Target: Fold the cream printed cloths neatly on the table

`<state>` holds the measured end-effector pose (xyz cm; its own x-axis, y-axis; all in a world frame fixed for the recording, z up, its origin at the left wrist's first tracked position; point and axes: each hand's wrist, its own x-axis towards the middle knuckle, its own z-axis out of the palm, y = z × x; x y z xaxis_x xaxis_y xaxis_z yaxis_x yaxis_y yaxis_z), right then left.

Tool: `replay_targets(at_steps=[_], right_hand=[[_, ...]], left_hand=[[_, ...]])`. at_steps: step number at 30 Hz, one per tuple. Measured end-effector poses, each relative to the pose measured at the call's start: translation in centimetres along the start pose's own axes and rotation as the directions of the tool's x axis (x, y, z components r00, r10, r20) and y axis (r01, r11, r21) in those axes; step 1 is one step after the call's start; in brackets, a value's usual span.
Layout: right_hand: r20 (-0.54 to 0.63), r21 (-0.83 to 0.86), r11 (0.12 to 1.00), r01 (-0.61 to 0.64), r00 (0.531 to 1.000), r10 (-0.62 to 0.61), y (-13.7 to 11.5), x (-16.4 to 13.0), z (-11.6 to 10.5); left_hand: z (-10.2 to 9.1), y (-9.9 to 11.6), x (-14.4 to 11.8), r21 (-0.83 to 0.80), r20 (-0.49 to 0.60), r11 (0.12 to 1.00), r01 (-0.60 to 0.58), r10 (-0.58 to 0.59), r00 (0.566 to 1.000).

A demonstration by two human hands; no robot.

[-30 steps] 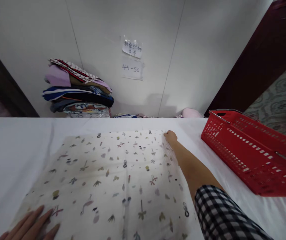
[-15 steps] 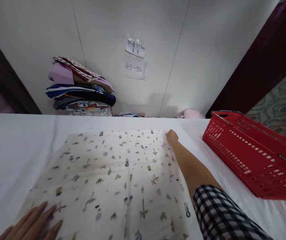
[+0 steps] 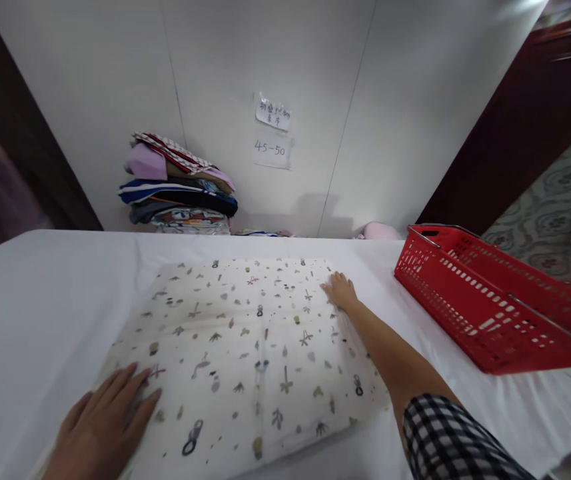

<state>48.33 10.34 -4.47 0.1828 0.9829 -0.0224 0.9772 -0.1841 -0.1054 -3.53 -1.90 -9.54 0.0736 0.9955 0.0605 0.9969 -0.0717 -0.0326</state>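
Your right hand [image 3: 340, 291] is sliding nearer along the patterned cloth [image 3: 250, 347], fingers now spread flat; your left hand [image 3: 102, 427], fingers also spread, is pinning its near corner.

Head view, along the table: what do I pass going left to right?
Left hand flat on the near left corner → printed cloth → right hand at its far right corner → red basket on the white table.
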Motion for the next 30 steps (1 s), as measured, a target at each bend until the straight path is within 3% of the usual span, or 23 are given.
replay_targets(at_steps=[4, 8, 12, 16, 19, 21, 24, 26, 30], right_hand=[[-0.012, -0.020, 1.000, 0.023, 1.000, -0.023, 0.1, -2.8, -0.1], [-0.013, -0.021, 0.999, 0.032, 0.999, -0.033, 0.2, -6.3, -0.1], [0.035, -0.008, 0.994, 0.106, 0.994, -0.106, 0.2, -10.1, 0.1], [-0.022, -0.017, 0.992, 0.125, 0.992, -0.125, 0.1, -13.5, 0.9], [0.011, 0.003, 0.975, 0.224, 0.975, -0.224, -0.2, -15.2, 1.5], [0.019, 0.005, 0.978, 0.211, 0.977, -0.211, -0.6, -16.0, 1.6], [-0.009, 0.013, 0.981, 0.195, 0.981, -0.195, -1.5, -17.3, 1.8], [0.001, 0.034, 0.967, 0.253, 0.967, -0.253, -2.1, -18.3, 2.0], [0.043, 0.052, 0.952, 0.302, 0.952, -0.304, -3.0, -19.8, 1.9]], left_hand=[[-2.7, 1.6, -0.5, -0.046, -0.133, 0.999, -0.002, -0.004, 0.991], [-4.4, 2.5, -0.7, -0.088, -0.139, 0.996, -0.024, 0.011, 0.990], [-5.1, 2.9, -0.8, -0.128, -0.121, 0.991, -0.024, 0.008, 0.993], [-5.6, 3.3, -1.2, -0.163, -0.130, 0.986, -0.025, 0.004, 0.991], [-5.7, 3.4, -1.3, -0.207, -0.136, 0.978, -0.025, -0.004, 0.991], [-5.8, 3.3, -1.5, -0.249, -0.160, 0.968, -0.023, -0.018, 0.987], [-6.2, 2.7, -2.1, -0.303, -0.195, 0.951, 0.058, -0.121, 0.973], [-6.9, 2.1, -3.0, -0.321, -0.174, 0.932, 0.169, -0.233, 0.957], [-8.1, 0.3, -5.4, -0.354, 0.003, 0.850, 0.389, -0.415, 0.910]])
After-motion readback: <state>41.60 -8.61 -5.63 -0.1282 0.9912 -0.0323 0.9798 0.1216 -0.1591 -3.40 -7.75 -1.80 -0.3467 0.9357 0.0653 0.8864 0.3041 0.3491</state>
